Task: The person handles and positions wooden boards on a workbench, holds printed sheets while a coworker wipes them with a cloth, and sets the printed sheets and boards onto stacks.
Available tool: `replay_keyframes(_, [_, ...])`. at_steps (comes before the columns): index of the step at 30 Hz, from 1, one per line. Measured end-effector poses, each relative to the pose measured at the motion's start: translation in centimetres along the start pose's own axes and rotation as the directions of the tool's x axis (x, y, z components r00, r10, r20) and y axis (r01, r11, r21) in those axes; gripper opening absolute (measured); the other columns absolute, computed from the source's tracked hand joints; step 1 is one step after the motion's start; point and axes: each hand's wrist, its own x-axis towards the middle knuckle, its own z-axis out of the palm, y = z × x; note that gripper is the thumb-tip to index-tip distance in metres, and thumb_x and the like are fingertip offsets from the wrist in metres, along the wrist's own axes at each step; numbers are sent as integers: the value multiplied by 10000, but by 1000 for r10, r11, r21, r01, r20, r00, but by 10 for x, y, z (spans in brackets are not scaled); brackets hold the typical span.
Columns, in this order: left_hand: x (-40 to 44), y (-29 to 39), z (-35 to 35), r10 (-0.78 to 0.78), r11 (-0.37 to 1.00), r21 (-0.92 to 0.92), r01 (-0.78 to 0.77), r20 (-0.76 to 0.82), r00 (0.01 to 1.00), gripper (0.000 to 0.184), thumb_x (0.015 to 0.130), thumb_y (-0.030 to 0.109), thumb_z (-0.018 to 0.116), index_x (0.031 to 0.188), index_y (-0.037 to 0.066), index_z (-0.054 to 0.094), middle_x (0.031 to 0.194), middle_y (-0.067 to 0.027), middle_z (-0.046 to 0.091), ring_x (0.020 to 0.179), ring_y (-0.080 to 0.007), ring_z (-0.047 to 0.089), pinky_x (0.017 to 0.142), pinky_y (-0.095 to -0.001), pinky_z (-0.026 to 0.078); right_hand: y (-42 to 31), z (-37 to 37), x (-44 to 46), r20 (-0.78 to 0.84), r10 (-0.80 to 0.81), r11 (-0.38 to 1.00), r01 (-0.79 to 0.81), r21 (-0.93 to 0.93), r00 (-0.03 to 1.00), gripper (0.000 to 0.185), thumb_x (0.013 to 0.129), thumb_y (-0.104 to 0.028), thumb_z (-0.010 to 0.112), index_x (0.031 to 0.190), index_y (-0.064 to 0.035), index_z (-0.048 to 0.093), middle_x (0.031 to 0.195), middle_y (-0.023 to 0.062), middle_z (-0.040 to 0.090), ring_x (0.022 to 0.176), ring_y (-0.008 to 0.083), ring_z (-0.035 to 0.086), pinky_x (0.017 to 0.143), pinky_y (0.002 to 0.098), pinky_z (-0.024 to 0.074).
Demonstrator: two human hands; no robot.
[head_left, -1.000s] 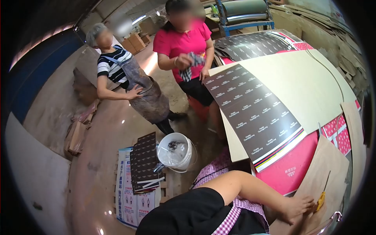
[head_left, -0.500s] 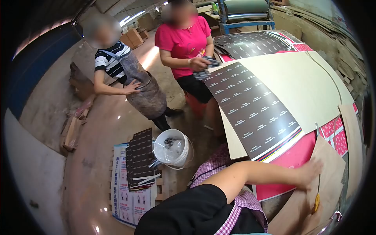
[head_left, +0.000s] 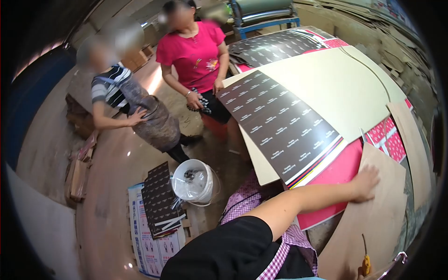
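Observation:
My left hand (head_left: 366,184) lies flat with fingers spread on a brown sheet of board (head_left: 380,205) at the right. Low in the frame, a yellow-handled tool with a thin, dark, slightly bent blade (head_left: 366,264) points up over the same sheet. Only a little of my right hand (head_left: 360,273) shows around its handle, blurred at the bottom edge. Beyond my left hand is a dark printed sheet (head_left: 284,126) with white lettering and a striped border. It rests on a large cream board (head_left: 345,88), beside a pink sheet (head_left: 331,182).
A person in a pink top (head_left: 193,56) stands at the table's far side holding a checked cloth (head_left: 199,102). Another person in a stained apron (head_left: 149,119) stands further left. A white bucket (head_left: 193,182) and stacked dark sheets (head_left: 158,198) are on the floor.
The yellow-handled tool has moved down toward me, away from my left hand. My left hand now rests flat on the brown board. The person in pink has lowered the cloth; the view has shifted.

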Motion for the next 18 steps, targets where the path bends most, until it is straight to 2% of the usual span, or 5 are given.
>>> replay_keyframes(2, [8,-7,-15,-146,987,66,149,-39,988,758,799,514,526,1388,69,357,1469,-232,209,1379,-399,114,1115,-519,75,7,-1,-16,34,67,998,-67,12,997,227,846,-243,615,927,-31,629,831,226,612,766,388,591,680,440,470])
replay_keyframes(4, [14,-3,-28,-261,956,141,259,-1,965,755,814,538,497,1408,103,332,1480,-228,180,1378,-419,87,1097,-562,77,33,21,-14,-237,-38,922,126,367,971,211,850,-231,613,859,-21,635,766,240,580,723,388,579,646,428,458])
replay_keyframes(5, [12,3,-36,-309,943,137,303,28,951,757,825,557,471,1420,119,309,1490,-223,150,1380,-421,66,1076,-602,89,47,40,-8,-110,-89,983,70,-168,990,256,878,-318,590,966,-80,627,861,199,611,760,344,593,644,408,472])
replay_keyframes(6, [15,4,-36,-333,934,150,325,26,943,756,827,559,465,1421,119,307,1493,-219,142,1381,-421,56,1071,-610,97,59,46,0,-113,-81,984,61,-167,990,256,878,-318,590,966,-80,627,861,199,611,760,344,593,644,408,472])
replay_keyframes(18, [61,-41,-43,-476,870,127,476,-32,879,767,846,558,448,1443,121,245,1494,-190,176,1391,-378,84,1084,-574,123,162,96,-12,-132,33,872,36,488,991,165,851,-69,503,978,-46,607,716,91,610,705,197,605,544,258,456])
